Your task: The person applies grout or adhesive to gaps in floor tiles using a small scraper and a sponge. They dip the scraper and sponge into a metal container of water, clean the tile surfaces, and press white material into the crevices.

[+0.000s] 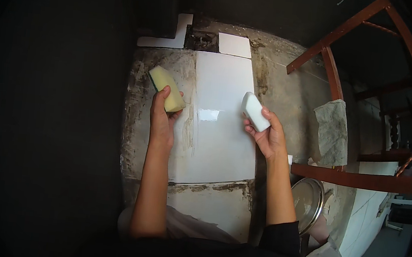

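My left hand [163,116] is closed around the lower end of a yellow sponge [165,86] that has a green scouring side, held tilted above the stained left part of the floor. In my right hand [270,138] is a smooth white soap-like bar [255,112] with bevelled edges, gripped between thumb and fingers. Its exact kind is hard to tell. Between the two hands lies a shiny white tile [218,150] with a bright reflection on it. Both objects appear raised off the surface.
A reddish-brown metal frame [362,180] stands to the right, with a grey cloth [331,130] hanging on it. Beneath its near bar sits a round metal basin [317,212]. A small white tile [234,46] lies at the back by a dark gap. Dark surfaces border the left side.
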The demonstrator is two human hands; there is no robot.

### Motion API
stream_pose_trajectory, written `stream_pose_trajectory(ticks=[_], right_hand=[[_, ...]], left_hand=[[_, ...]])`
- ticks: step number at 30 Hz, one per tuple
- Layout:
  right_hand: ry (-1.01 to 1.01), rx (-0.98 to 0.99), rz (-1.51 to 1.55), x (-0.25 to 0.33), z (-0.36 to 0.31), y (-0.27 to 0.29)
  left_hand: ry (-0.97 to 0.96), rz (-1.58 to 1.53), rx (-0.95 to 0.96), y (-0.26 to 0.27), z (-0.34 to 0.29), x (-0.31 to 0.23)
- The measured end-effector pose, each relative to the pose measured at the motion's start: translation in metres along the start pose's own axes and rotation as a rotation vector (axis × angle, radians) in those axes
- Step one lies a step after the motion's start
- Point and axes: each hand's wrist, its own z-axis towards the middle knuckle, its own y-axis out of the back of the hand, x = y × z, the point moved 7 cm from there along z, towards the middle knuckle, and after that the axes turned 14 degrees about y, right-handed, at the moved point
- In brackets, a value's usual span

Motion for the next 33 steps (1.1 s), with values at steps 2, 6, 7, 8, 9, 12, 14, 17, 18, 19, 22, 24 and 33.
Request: stream_pose_trajectory(ticks=[2, 6, 7, 8, 9, 12, 14, 17, 18, 19, 22, 24, 33], right_hand=[[0.073, -0.042, -0.245, 0.015, 0.032, -0.012], [0.236, -0.124, -0.797, 0.045, 0.103, -0.013], [0.261, -0.13, -1.048, 0.049, 0.116, -0.022], [0.285, -0.135, -1.301, 0.053, 0.129, -0.031], [0.28, -0.142, -1.307, 0.054, 0.141, -0.026], [0.46, -0.002, -1.708, 0.059, 0.166, -0.048], [0.409, 0.023, -1.779, 0.056, 0.18, -0.049], [0.322, 0.059, -1.878, 0.054, 0.185, -0.049], [0.284, 0.071, -1.904, 0.053, 0.185, -0.05], [0.283, 0.082, -1.903, 0.048, 0.185, -0.051], [0.385, 0.096, -1.899, 0.035, 0.18, -0.046], [0.609, 0.031, -1.846, 0.037, 0.175, -0.042], [0.694, 0.013, -1.877, 0.029, 0.174, -0.051]], left_hand=[[0.016, -0.04, -0.008, -0.002, 0.001, -0.002], [0.029, -0.094, 0.01, -0.012, 0.001, -0.008], [0.028, -0.094, 0.0, -0.01, -0.001, -0.01], [0.029, -0.118, -0.002, -0.008, -0.001, -0.011], [0.04, -0.144, 0.008, -0.01, 0.001, -0.008], [0.057, -0.178, 0.021, -0.012, -0.001, -0.009], [0.066, -0.185, 0.014, -0.016, -0.004, -0.009], [0.078, -0.191, 0.029, -0.019, -0.003, -0.004], [0.08, -0.188, 0.049, -0.02, -0.003, -0.003], [0.078, -0.191, 0.041, -0.019, -0.003, -0.003], [0.084, -0.191, 0.028, -0.018, -0.006, -0.004], [0.106, -0.217, 0.071, -0.021, -0.006, -0.001], [0.104, -0.199, 0.058, -0.025, -0.008, 0.004]])
